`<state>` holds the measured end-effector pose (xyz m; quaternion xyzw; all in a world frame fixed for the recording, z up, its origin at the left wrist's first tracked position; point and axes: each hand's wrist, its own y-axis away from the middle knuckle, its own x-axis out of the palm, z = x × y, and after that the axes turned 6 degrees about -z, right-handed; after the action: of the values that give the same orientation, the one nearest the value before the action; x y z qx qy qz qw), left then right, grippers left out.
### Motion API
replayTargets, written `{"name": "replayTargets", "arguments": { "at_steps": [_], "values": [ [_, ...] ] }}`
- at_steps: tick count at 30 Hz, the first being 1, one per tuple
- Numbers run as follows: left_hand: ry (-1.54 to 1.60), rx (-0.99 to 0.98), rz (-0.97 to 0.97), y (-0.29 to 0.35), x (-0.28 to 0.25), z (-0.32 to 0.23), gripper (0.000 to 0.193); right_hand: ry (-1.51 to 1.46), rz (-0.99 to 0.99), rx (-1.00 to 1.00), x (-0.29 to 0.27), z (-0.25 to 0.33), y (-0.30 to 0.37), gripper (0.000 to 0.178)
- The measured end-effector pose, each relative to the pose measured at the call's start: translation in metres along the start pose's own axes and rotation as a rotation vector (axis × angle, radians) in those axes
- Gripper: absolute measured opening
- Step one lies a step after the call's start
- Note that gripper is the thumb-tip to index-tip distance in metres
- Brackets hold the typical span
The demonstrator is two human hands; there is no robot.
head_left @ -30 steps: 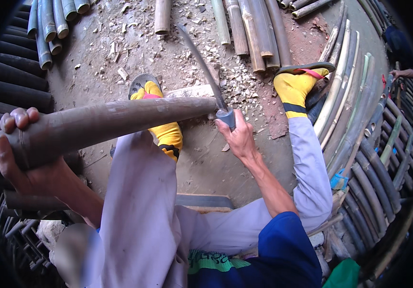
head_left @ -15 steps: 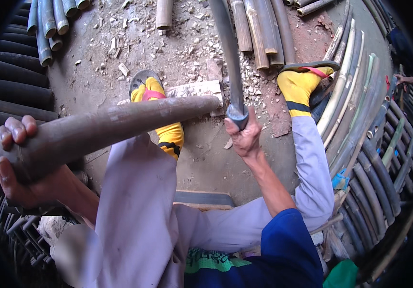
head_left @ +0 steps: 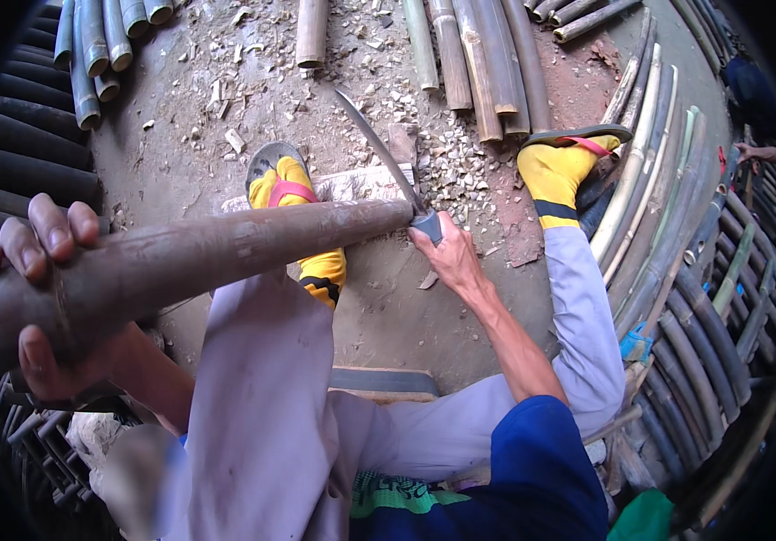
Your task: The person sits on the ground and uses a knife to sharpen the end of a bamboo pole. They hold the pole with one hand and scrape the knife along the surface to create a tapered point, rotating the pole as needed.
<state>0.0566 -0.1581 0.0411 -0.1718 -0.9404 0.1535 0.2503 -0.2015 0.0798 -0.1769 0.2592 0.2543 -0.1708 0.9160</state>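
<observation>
Gripping the near part of a brown bamboo pole (head_left: 216, 248), the left hand (head_left: 90, 363) is laying its fingers over the far side and setting its thumb against the near side, while dark poles (head_left: 32, 144) are lying along the left edge of the ground (head_left: 388, 316). Running rightward across the person's bent left leg (head_left: 261, 361), the brown pole is pointing its far end toward the middle of the ground, above a pale wooden block (head_left: 370, 183); whether it is touching leg or block, I cannot tell. Just beside that end, the right hand (head_left: 454, 255) is closing around the grey handle of a curved knife (head_left: 377, 140), whose blade is slanting up and leftward; whether metal is meeting bamboo is unclear. Wood chips (head_left: 464, 171) are scattering the ground beyond, and long bamboo lengths (head_left: 663, 198) are lining its right edge. Judging by this, the person is probably working the pole's far end with the blade, somewhere within the trimming step. The next stroke would be calling for a steady left grip, a controlled blade angle and a clear path away from the leg.
</observation>
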Motion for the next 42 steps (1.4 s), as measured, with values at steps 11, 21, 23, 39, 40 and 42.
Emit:
{"name": "replayTargets", "arguments": {
  "at_steps": [11, 21, 23, 39, 40, 42],
  "values": [
    [-0.045, -0.075, -0.187, -0.018, 0.000, 0.011, 0.043, -0.897, -0.288, 0.302, -0.006, 0.028, 0.037, 0.030],
    [0.337, -0.859, -0.355, 0.078, 0.043, 0.122, 0.040, -0.927, -0.128, -0.055, -0.055, 0.108, 0.023, 0.023],
    [0.097, -1.070, -0.139, 0.083, 0.042, 0.121, 0.035, -0.929, -0.221, -0.116, -0.064, 0.110, 0.026, 0.022],
    [-1.413, 0.504, 0.136, -0.057, 0.011, 0.008, 0.031, -0.515, -0.411, -0.262, -0.076, 0.138, 0.031, 0.032],
    [-1.154, 0.359, 0.134, -0.074, -0.004, -0.016, 0.032, -0.499, -0.381, -0.204, -0.073, 0.130, 0.030, 0.031],
    [-0.594, 0.131, 0.143, -0.093, -0.009, -0.045, 0.033, -0.443, -0.357, -0.107, -0.061, 0.104, 0.038, 0.031]
  ]
}}
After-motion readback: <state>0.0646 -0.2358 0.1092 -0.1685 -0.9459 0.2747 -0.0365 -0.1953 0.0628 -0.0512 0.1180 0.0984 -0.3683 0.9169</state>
